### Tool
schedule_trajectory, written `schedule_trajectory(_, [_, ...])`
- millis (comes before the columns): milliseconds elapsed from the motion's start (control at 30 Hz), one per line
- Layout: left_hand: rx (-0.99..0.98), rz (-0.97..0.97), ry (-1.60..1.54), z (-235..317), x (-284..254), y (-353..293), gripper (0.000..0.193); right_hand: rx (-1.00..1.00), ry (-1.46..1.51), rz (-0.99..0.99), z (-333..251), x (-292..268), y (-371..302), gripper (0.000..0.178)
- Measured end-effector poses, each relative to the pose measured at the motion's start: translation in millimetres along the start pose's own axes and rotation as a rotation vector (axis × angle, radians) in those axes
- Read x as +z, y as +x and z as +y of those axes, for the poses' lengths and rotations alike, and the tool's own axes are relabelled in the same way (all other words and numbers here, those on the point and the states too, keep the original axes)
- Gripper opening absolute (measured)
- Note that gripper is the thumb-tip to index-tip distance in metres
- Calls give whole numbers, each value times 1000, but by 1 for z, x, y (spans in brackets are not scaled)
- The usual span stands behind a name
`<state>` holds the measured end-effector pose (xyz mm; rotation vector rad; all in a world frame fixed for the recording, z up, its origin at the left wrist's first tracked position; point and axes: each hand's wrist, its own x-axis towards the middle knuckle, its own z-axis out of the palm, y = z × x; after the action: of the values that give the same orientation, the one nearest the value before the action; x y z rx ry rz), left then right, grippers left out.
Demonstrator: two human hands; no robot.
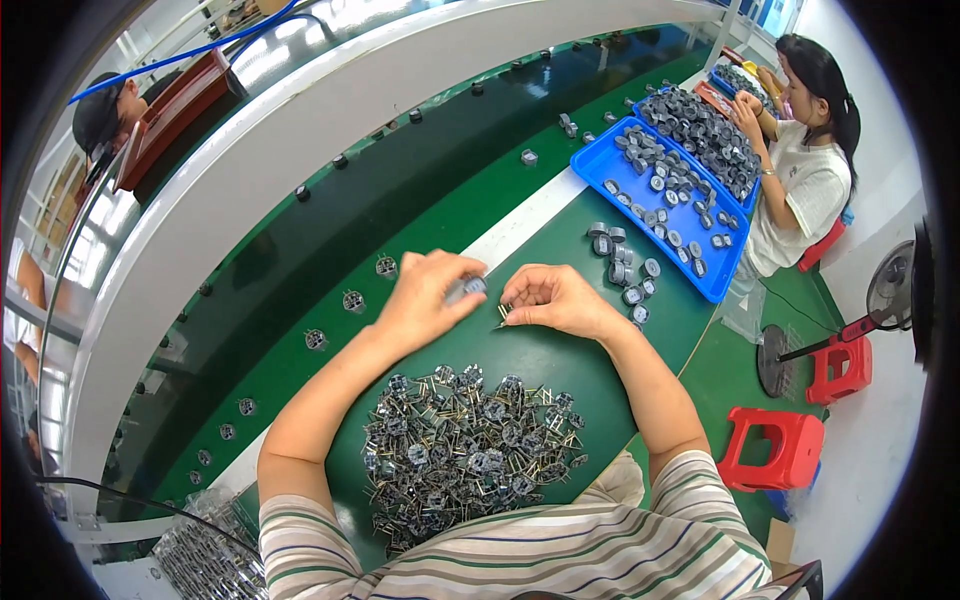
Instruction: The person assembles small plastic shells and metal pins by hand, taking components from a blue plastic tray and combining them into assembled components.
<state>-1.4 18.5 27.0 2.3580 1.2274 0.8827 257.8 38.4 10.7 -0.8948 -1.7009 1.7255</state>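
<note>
Item: small grey cap (472, 287), pinched in our left hand (425, 295) just beyond the pile of pinned parts (465, 450). Our right hand (555, 298), beside it, pinches a thin metal pin (503, 313); blue tray (612, 168) farther beyond.

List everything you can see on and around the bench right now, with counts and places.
Pile of pinned parts: many, grey metallic, near edge of green bench.
Finished round parts: about ten, grey, right of the hands.
Blue tray: one, scattered grey parts, far right.
Conveyor belt: dark green, spaced parts.
Red stools: two, floor, right.
Co-worker: one, seated at far trays.
Left hand: holds small grey part.
Right hand: pinches small pinned piece.
</note>
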Motion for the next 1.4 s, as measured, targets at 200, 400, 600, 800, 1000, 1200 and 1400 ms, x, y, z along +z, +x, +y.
schedule_trajectory(200, [10,-164,-117,5,13,-7,28,-122,-353,23,-7,5,0,27])
schedule_trajectory(400, [101,-236,-59,5,16,-11,28,-79,-334,31,-3,3,0,26])
schedule_trajectory(600, [80,-348,-147,2,9,-7,35,15,-285,120,0,-10,1,20])
schedule_trajectory(800, [34,-267,-185,-10,11,-6,39,-111,-474,264,-3,-14,1,16])
schedule_trajectory(1000, [-101,-171,-106,1,14,-6,46,-374,-748,262,-6,-28,-3,22])
schedule_trajectory(1200, [-109,-163,-53,0,16,-8,47,-79,-612,220,-16,-9,-3,18])
schedule_trajectory(1400, [-31,-133,-88,5,15,-7,45,-365,-801,298,-9,-9,-1,18])
